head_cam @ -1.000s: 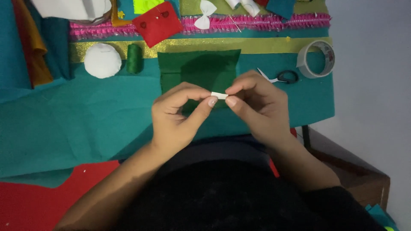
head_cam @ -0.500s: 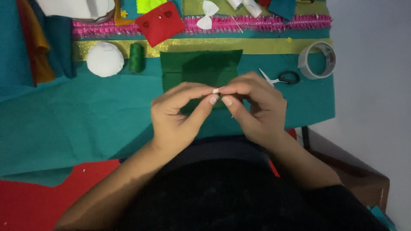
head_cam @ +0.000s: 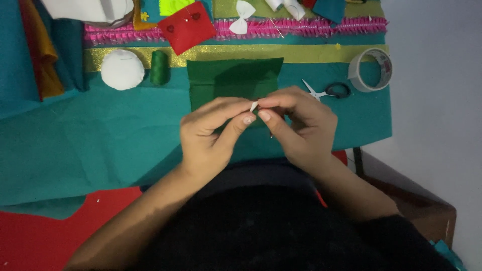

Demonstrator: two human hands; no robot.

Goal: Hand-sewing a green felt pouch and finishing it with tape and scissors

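My left hand (head_cam: pixel 213 133) and my right hand (head_cam: pixel 296 123) meet in front of me, fingertips pinched together on a tiny white scrap (head_cam: pixel 253 106). Only a sliver of the scrap shows between the thumbs and forefingers. Both hands hover over a dark green felt rectangle (head_cam: pixel 233 80) that lies on the teal felt sheet (head_cam: pixel 100 145). Part of the green felt is hidden behind my fingers.
Small scissors (head_cam: pixel 326 91) and a roll of clear tape (head_cam: pixel 370 69) lie to the right. A white round pad (head_cam: pixel 122 69) and green thread spool (head_cam: pixel 159 67) sit to the left. Red felt square (head_cam: pixel 187 27), white bow (head_cam: pixel 242 11), pink trim (head_cam: pixel 311 25) at the back.
The white scrap has been folded or rolled smaller between my fingertips, showing less than before. My hands have stayed in nearly the same spot.
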